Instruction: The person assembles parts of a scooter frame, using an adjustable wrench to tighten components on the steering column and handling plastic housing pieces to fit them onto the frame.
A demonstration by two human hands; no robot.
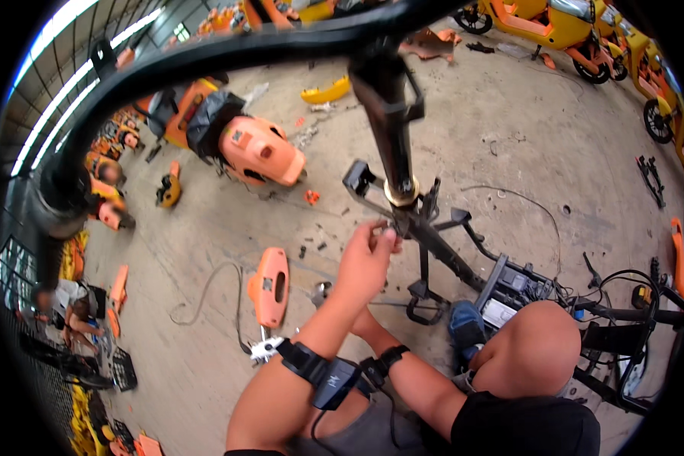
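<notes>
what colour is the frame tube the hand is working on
Black, with a brass-coloured ring just above the left hand; the frame tube shows best in the head view.

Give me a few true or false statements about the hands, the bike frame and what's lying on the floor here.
1. The left hand is at the black frame just below the brass ring. True.
2. The right hand is raised above the handlebar. False: it is hidden behind the left forearm.
3. An orange cover lies on the floor. True.
4. Both wrists are bare. False: each wears a black band.
5. The floor is green tile. False: it is grey concrete.
</notes>
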